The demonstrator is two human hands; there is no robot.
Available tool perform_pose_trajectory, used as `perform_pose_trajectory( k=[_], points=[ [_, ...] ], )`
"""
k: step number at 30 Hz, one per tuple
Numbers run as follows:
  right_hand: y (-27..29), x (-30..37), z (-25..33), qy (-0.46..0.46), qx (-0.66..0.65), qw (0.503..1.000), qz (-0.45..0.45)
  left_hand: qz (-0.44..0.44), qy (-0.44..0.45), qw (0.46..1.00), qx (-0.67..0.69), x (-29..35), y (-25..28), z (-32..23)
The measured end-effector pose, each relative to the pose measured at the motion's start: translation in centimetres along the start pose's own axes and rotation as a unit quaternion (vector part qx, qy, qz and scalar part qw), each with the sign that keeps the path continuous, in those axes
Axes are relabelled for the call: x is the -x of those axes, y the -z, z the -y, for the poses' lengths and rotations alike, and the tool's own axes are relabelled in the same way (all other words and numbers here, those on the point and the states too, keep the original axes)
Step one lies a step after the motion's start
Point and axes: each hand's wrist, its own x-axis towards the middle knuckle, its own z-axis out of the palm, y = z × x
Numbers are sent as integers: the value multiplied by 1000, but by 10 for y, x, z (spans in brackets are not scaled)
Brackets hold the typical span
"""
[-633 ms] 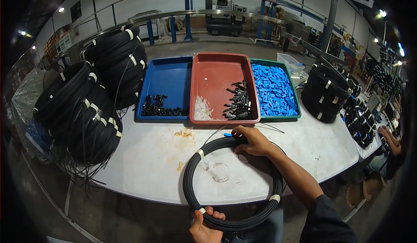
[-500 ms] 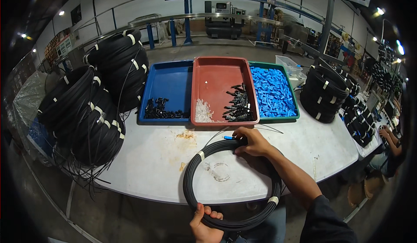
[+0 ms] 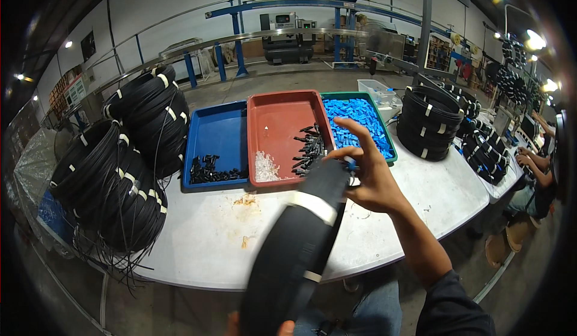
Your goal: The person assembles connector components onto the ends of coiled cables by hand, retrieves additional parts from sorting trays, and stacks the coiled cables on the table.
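Observation:
A thick coil of black cable (image 3: 294, 234), bound with pale tape bands, is raised and tilted on edge over the table's front edge. My left hand (image 3: 286, 329) grips its near end at the bottom of the picture; only some fingertips show on both sides of it. At the far end my right hand (image 3: 378, 183) curves around the coil, index finger raised and the other visible fingers against the cable. A small blue connector (image 3: 351, 164) sits at that end, between finger and thumb. The coil hides part of the right hand's grip.
Behind the coil stand a blue tray (image 3: 216, 125) with black parts, a red tray (image 3: 282, 110) with clear and black pieces, and a green tray (image 3: 392, 149) of blue connectors. Cable coils stack at left (image 3: 114, 186) and right (image 3: 430, 122). A co-worker's arm (image 3: 535, 161) shows far right.
The coil has swung from lying nearly flat, its ring facing up, to tilted on edge. My right hand has risen with its far end. My left hand has moved lower. The view has shifted slightly.

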Motion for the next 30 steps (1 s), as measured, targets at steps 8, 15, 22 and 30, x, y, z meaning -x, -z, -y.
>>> perform_pose_trajectory(
  k=[8,15,22,30],
  points=[
    [17,73,-86,21,-27,998,-48,60,-437,887,-135,-16,-25,5],
    [71,139,-101,110,373,909,150,223,-453,834,-224,-8,-12,9],
    [128,142,-78,8,416,902,118,281,-459,789,-295,6,-8,32],
    [104,75,-93,-341,-139,925,-91,279,-456,771,-345,12,-30,51]
  ],
)
